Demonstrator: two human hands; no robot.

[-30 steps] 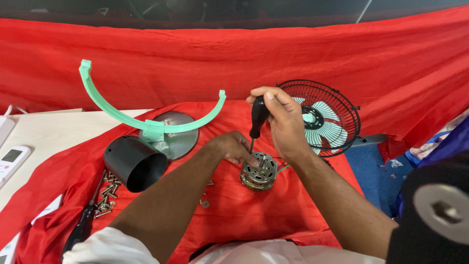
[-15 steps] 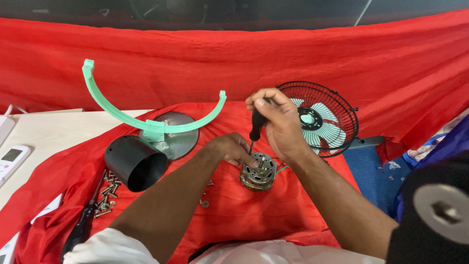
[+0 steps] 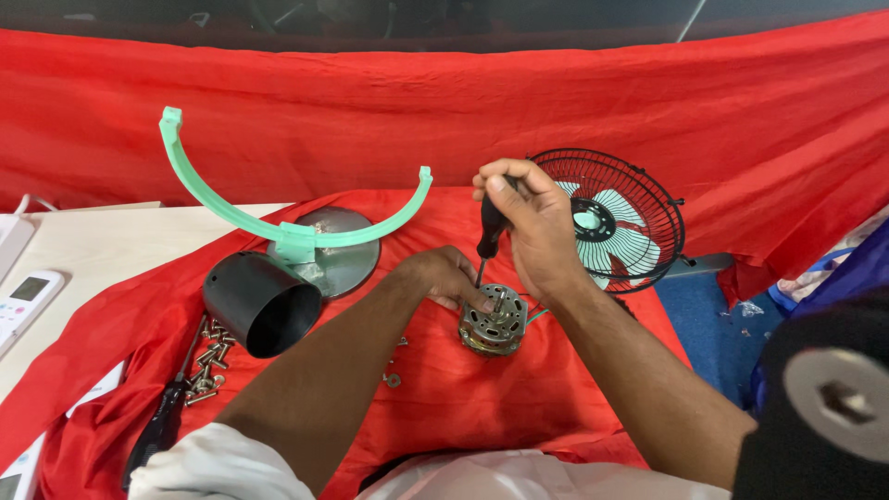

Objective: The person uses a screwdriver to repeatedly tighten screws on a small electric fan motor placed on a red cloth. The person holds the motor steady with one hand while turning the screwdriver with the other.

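A small metal fan motor [image 3: 494, 324] lies on the red cloth [image 3: 444, 407] in front of me. My left hand [image 3: 443, 276] rests against its left side and steadies it. Upright in my right hand [image 3: 530, 227] is a black-handled screwdriver [image 3: 488, 231], its tip down on the top of the motor. Just behind my right hand stands a black wire fan cage with pale green blades [image 3: 619, 222].
A green curved bracket on a round metal base [image 3: 294, 239] stands at the left, with a black cylindrical housing [image 3: 257, 304] lying in front of it. Several loose screws [image 3: 208, 361] and another screwdriver [image 3: 165, 421] lie near the cloth's left edge. A white remote [image 3: 20, 301] sits on the beige table.
The view has drifted slightly; my right hand stays on the screwdriver over the motor with only small turning motion. My left hand has not moved.
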